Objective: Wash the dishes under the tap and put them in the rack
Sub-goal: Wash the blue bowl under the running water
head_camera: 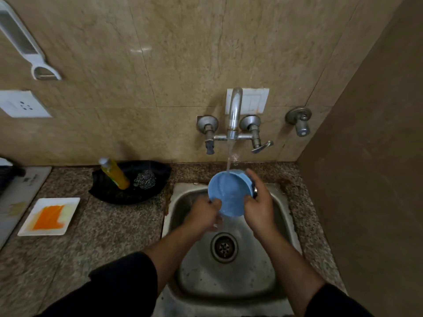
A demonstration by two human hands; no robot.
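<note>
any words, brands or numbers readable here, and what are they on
No text here can be read.
A small dark printed mark on the grey board at the left edge: too small and blurred to read.
No legible label shows on the yellow bottle.
No print shows on the blue bowl or the wall socket.

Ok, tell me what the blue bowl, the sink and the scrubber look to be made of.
The blue bowl looks like plastic: matte, even colour, thin wall. The sink looks like stainless steel: dull grey sheen, spotted. The scrubber seems steel wool: a shiny tangle of wire.
</note>
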